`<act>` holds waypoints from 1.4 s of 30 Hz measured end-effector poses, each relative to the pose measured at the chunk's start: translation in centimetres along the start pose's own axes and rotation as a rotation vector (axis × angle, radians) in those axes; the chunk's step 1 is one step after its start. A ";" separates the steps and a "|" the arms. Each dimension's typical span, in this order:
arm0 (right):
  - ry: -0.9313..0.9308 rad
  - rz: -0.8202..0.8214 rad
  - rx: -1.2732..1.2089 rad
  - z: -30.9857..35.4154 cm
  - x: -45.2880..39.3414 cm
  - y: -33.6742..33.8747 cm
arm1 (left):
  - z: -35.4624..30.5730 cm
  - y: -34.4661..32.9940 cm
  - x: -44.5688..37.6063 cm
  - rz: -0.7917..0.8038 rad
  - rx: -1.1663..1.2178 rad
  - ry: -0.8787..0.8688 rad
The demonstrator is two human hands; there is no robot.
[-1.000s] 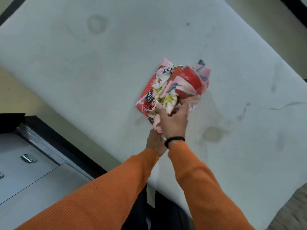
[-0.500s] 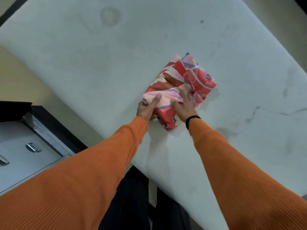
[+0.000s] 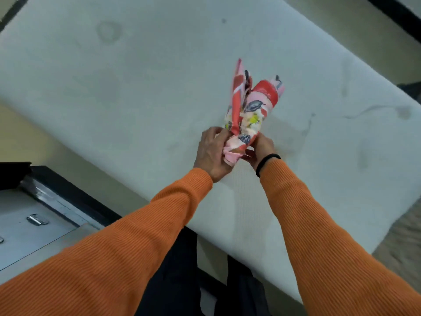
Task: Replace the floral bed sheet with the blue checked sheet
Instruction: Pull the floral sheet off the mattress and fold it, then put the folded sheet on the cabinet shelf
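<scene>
The floral bed sheet, red and pink with leaf prints, is bunched into a compact folded bundle held above the bare white mattress. My left hand grips its near end from the left side. On the right side, my right hand, a black band at its wrist, grips the same end. The bundle's far end points away from me and splays into two flaps. No blue checked sheet is in view.
The mattress is stained and lies diagonally across the view. A grey metal cabinet with a latch stands at the lower left beside a black bed frame edge. Floor shows at the right edge.
The bundle lay flat on the mattress with both hands pressing it half a second ago; now both hands have lifted it by its near end and it stands on edge.
</scene>
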State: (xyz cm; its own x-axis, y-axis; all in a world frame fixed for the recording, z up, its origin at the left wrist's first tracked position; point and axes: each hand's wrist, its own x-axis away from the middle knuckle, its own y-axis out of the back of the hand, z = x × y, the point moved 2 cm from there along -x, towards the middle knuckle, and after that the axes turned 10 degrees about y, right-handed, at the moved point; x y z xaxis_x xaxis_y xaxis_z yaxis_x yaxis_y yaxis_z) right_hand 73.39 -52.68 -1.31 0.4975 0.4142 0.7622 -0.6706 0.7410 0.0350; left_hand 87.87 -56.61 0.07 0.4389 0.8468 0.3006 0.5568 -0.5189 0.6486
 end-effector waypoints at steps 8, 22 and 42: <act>-0.051 0.148 -0.798 -7.8 8.1 20.5 | -9.6 -13.5 13.0 0.474 -0.398 -0.562; -0.014 0.019 -0.365 -15.2 21.5 45.3 | -16.2 -19.2 26.2 0.438 0.267 0.689; 0.304 0.347 -0.310 -0.1 32.5 43.8 | -30.6 -7.3 30.0 0.547 0.719 0.383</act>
State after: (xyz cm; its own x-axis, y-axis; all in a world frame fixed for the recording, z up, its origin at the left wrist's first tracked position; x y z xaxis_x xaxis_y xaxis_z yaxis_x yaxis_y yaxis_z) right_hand 60.28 -6.69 24.93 0.4434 0.7616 0.4726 -0.6530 0.6356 -0.4118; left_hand 75.38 -23.83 25.80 0.5763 0.3834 0.7217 0.6975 -0.6910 -0.1898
